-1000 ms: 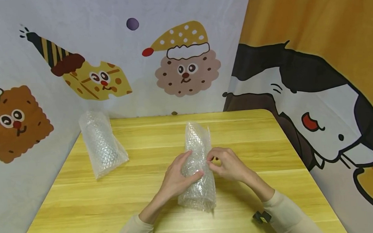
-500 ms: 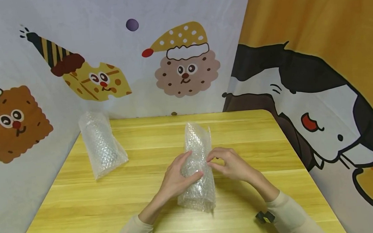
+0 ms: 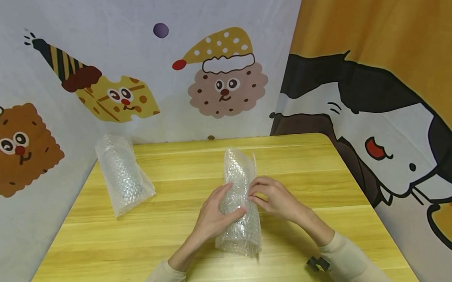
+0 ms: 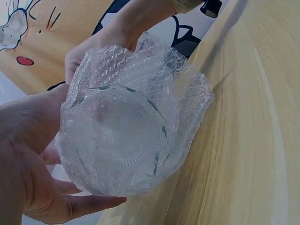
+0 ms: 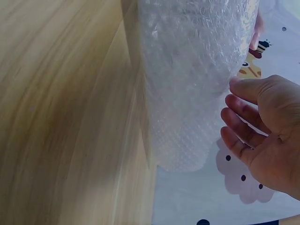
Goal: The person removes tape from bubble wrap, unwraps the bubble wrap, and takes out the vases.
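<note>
A glass [image 4: 124,124] with a round, ribbed base lies inside a roll of bubble wrap [image 3: 239,230] on the table. The wrap's near end gapes and shows that base in the left wrist view. My left hand [image 3: 213,213] grips the roll from its left side, thumb on top and fingers over the far part. On the right side, my right hand [image 3: 274,196] pinches the wrap's edge between thumb and forefinger. Its other fingers [image 5: 241,124] are loosely curled, apart from the wrap, in the right wrist view.
A second bubble-wrapped bundle [image 3: 123,177] lies at the table's back left, its contents hard to make out. The wooden table [image 3: 170,243] meets a cartoon-printed cloth [image 3: 137,17] behind and to the right.
The right hand shifts slightly right, then back left along the wrap's edge. The left hand and both bundles stay where they were.
</note>
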A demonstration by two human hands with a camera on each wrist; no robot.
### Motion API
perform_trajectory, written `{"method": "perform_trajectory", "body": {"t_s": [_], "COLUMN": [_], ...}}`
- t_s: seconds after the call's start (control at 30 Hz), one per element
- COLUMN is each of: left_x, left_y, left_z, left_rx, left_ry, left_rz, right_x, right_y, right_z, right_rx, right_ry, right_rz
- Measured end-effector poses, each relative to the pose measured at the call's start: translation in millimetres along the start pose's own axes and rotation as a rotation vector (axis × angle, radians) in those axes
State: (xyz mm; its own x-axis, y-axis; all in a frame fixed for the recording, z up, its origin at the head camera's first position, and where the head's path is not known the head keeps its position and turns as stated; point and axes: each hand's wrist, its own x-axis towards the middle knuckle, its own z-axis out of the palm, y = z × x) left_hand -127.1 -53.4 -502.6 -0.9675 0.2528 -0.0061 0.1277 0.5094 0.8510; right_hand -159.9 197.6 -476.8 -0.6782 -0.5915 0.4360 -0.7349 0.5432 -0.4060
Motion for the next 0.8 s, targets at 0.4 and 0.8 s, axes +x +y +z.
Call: {"method": "perform_trajectory", "body": {"t_s": [0.4, 0.8], "left_x": [-0.3, -0.7], "left_y": [2.6, 2.4], "left_z": [-1.6, -2.6], "left_rx": [-0.017, -0.027], "left_ry": [0.002, 0.004], "left_rz": [0.014, 0.013], "right_x": [1, 2], "right_y": [1, 0], "right_z": [6, 11], "right_rx": [-0.118, -0.127], "right_ry": [0.060, 0.090], "right_rz": [-0.088, -0.068]}}
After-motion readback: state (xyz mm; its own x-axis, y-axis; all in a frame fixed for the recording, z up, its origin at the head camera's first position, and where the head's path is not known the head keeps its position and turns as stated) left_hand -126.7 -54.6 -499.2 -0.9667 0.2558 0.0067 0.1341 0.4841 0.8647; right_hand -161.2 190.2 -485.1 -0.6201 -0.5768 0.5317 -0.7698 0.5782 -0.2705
